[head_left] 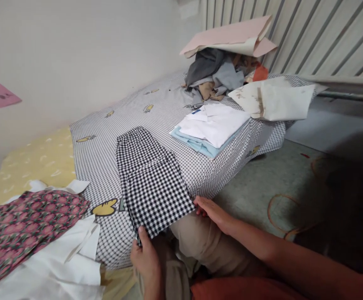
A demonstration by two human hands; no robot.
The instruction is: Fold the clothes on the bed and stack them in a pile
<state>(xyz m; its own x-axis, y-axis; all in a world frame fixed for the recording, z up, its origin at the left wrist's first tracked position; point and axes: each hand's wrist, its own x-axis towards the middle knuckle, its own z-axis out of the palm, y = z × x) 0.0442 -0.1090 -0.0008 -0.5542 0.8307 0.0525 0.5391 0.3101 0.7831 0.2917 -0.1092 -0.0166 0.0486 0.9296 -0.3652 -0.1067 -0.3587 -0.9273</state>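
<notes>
A black-and-white gingham garment (148, 179) lies folded lengthwise on the bed, its near end hanging over the mattress edge. My left hand (145, 256) pinches the near corner, thumb on top of the cloth. At the right near corner of the same garment rests my right hand (211, 210), fingers curled under the edge. Both hands hold the cloth by its lower hem, just above my knees in beige trousers.
The bed has a small-check sheet (106, 121) with yellow prints. A folded white and light-blue stack (211, 127) sits further back. Beyond it lie a heap of unfolded clothes (219, 75) and paper sheets (271, 100). A floral cloth (25, 227) and white fabric (65, 258) lie at left.
</notes>
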